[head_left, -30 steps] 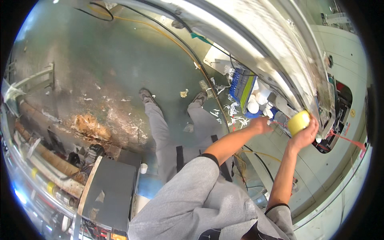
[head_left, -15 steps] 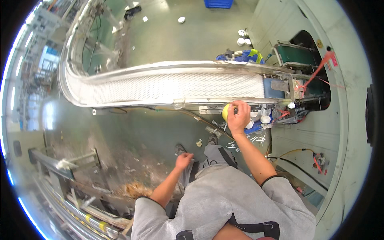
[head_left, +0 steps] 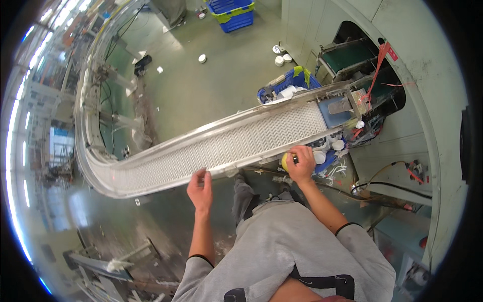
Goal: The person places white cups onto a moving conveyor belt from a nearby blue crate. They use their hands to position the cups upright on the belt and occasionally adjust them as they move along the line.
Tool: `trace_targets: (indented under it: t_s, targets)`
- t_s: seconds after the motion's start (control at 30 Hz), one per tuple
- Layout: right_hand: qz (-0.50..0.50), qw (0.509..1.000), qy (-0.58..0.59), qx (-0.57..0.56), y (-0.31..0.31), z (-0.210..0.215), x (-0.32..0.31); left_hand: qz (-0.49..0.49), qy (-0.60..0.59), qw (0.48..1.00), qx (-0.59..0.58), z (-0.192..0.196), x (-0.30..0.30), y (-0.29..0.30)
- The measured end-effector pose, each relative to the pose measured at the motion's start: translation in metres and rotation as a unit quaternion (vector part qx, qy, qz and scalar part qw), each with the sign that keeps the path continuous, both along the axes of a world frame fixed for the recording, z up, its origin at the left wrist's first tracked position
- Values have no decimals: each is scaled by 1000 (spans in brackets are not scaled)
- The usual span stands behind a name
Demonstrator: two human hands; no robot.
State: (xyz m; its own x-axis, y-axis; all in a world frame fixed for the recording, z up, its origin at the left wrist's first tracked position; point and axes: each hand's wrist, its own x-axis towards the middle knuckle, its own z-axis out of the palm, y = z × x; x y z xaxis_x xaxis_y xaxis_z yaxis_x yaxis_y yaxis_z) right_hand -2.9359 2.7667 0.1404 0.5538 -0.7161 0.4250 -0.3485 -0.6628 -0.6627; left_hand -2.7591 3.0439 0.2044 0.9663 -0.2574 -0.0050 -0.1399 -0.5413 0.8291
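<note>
My right hand [head_left: 301,163] is closed round a small, rounded yellow thing [head_left: 286,162] with a dark part between the fingers; its kind I cannot make out. It is held at the near rail of the conveyor [head_left: 241,141], close to the right end. My left hand [head_left: 200,190] is raised by the same near rail, further left, with loosely bent fingers apart and nothing seen in it. The white, textured belt runs from a blue end plate [head_left: 336,111] on the right to a curve at the left.
Behind the conveyor stand a blue crate with white pieces [head_left: 289,92] and another blue crate [head_left: 236,17]. White round pieces [head_left: 279,61] lie on the floor. A pale machine wall [head_left: 422,100] bounds the right side. White scraps [head_left: 336,173] and a hose lie below the conveyor's right end.
My left hand has risen from beside my leg to the conveyor's near rail. My right hand still holds the yellow thing, slightly lower in view. The view has turned, so the conveyor slants.
</note>
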Motion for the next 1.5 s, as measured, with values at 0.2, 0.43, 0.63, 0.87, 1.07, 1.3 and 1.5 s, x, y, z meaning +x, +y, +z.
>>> trace_targets:
  t_s: [0.2,0.43,0.63,0.87,1.07,1.3,1.5]
  targets:
    - [-95,995,-1,-4,9,9,3,-186,-303,915,189,7,157,-2]
    - [-393,763,-410,308,21,-68,-10,-378,-77,847,365,-20,239,-16]
    - [-410,537,-494,547,96,-138,23,-472,-51,778,411,-33,261,-49]
    - [-499,814,-165,247,106,-139,78,-432,-40,788,436,-20,254,-49]
    - [-528,830,-81,159,81,-141,62,-433,-34,790,433,-21,257,-47]
    - [-473,868,23,152,67,-212,41,-445,-46,791,416,-25,257,-50]
    - [-447,869,97,189,67,-213,41,-437,-50,797,414,-24,257,-47]
